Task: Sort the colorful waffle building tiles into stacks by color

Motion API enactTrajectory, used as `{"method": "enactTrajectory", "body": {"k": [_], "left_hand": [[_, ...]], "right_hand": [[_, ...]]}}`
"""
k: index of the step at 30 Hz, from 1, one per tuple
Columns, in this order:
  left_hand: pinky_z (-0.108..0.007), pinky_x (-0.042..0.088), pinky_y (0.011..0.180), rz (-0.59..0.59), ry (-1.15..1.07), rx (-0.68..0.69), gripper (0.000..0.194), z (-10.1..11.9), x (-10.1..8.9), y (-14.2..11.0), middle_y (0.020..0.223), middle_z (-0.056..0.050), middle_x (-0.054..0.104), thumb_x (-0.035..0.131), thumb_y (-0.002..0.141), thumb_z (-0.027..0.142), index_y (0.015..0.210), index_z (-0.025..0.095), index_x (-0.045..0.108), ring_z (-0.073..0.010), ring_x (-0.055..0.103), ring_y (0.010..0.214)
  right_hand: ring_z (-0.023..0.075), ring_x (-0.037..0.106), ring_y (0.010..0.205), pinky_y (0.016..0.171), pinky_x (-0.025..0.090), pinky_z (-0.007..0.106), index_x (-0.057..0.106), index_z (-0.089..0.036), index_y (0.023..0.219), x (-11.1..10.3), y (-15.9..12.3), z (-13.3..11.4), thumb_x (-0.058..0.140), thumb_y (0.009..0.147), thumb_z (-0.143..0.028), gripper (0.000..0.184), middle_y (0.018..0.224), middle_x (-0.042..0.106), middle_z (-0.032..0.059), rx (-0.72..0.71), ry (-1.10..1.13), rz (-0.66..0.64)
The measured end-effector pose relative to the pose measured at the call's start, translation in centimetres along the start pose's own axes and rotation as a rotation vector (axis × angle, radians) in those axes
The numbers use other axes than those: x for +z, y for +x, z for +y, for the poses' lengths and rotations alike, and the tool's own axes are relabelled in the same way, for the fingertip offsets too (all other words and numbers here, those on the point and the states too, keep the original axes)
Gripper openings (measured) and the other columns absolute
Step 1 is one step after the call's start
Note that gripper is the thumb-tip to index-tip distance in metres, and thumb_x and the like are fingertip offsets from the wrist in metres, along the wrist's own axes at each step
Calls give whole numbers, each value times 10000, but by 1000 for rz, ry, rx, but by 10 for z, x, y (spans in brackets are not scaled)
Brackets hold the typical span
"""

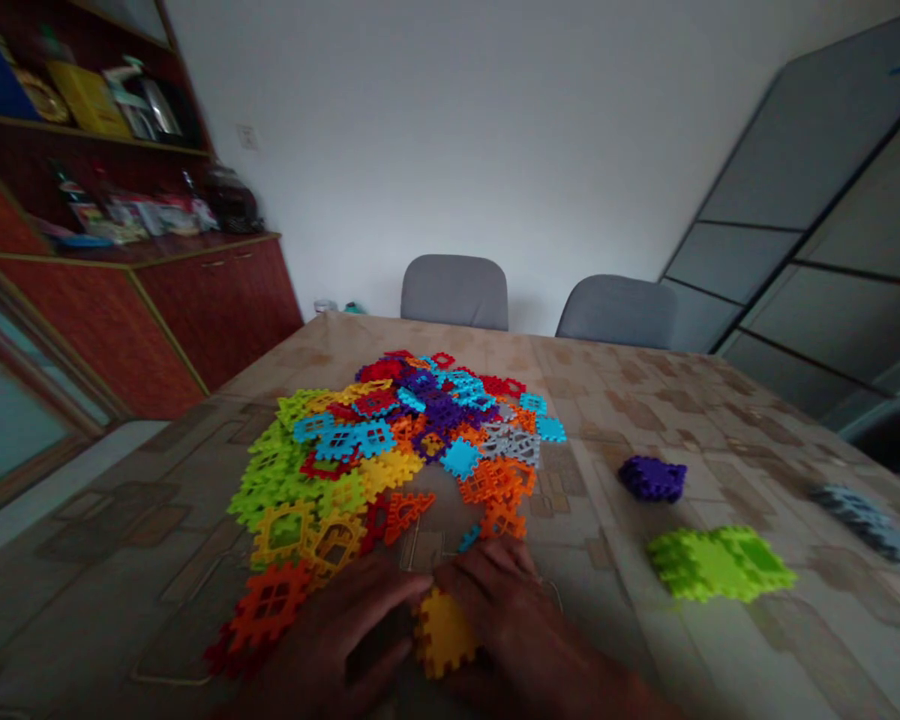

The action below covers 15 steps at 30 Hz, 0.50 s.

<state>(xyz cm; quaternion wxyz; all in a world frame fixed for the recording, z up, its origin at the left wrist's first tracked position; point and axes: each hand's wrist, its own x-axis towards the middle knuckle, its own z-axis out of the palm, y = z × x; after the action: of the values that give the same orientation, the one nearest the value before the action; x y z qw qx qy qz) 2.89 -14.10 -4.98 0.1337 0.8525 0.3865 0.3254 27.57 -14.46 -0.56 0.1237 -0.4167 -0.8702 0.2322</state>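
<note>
Yellow interlocking tile [447, 634] judged light, stiff | best pinched edgewise | left grip [349, 612]: parted, empty | right grip [495, 592]: closure cannot be told

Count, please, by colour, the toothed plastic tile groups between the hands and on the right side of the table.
Yellow toothed square plastic group, between left hand and right hand: 1
Purple toothed plastic group: 1
Lime-green toothed plastic group: 1
Grey toothed plastic group: 1
Total: 4 groups; how many tiles each one has, I cannot tell.
</note>
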Motion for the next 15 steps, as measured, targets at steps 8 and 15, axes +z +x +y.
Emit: {"method": "enactTrajectory", "body": {"k": [8, 15], "left_hand": [[-222, 556, 928, 83, 88, -16, 278, -7, -1, 3, 1117, 17, 763, 614, 933, 282, 1197, 352, 667, -177, 727, 1011], [-453, 463, 1075, -55, 348, -64, 409, -45, -29, 40, 1354, -81, 660, 561, 934, 316, 1336, 263, 614, -299, 606, 1237]], "right_hand": [[260, 550, 1126, 1096, 301, 384, 615, -179, 1250, -14, 11, 0, 712, 867, -491, 503, 1190, 649, 75, -31, -75, -116], [271, 565, 1098, 1089, 329, 391, 653, -145, 1149, -10, 16, 2, 773, 771, -458, 505, 1156, 658, 91, -27, -126, -123]]}}
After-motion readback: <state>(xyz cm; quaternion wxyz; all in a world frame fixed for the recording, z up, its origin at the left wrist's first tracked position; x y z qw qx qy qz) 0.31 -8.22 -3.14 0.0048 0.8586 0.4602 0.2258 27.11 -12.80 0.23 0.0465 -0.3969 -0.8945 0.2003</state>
